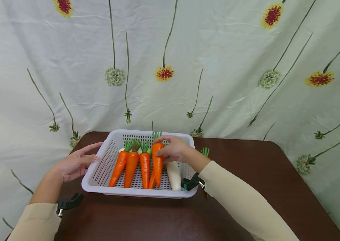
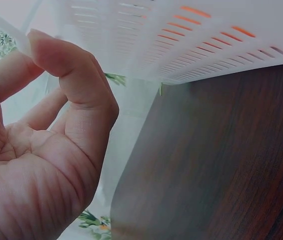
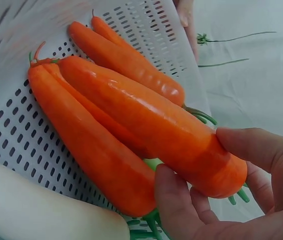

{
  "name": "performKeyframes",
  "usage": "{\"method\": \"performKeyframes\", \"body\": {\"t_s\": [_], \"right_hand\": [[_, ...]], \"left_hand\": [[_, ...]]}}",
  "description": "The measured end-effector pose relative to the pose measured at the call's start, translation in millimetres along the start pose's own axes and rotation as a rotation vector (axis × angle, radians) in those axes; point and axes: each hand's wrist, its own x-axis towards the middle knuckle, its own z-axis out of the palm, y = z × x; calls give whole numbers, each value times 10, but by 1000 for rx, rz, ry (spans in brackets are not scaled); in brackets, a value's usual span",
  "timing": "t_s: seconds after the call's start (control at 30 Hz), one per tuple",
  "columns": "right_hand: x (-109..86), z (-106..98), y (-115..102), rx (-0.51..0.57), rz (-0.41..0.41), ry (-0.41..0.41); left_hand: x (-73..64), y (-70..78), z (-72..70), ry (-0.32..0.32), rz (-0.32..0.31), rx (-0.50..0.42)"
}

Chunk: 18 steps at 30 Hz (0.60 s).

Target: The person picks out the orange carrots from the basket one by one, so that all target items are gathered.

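Observation:
A white plastic basket [image 1: 150, 191] with perforated walls stands on the dark table. My left hand [image 1: 77, 163] grips its left rim between thumb and fingers; the left wrist view shows the thumb [image 2: 56, 55] bent at the edge. Inside the basket, my right hand [image 1: 174, 149] pinches an orange carrot [image 1: 157, 160] near its leafy end, and in the right wrist view this carrot [image 3: 141, 120] slants over other carrots. Left of it lie several more carrots [image 1: 131, 167], green tops toward the back. A white radish [image 1: 174, 175] lies at the basket's right, partly under my right hand.
Right of the basket, the green top of another carrot [image 1: 205, 151] shows on the table [image 1: 248, 167], mostly hidden behind my right forearm. A flower-printed cloth [image 1: 170, 97] hangs behind the table. Each wrist wears a black strap [image 1: 70, 202].

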Motion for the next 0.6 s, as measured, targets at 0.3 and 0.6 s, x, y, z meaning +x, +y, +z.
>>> {"method": "performKeyframes", "body": {"t_s": [0.3, 0.6], "right_hand": [[-124, -150, -47, 88, -37, -32], [-255, -241, -92, 117, -47, -26]], "left_hand": [[-20, 33, 22, 8, -5, 5], [-11, 31, 19, 10, -8, 5]]}}
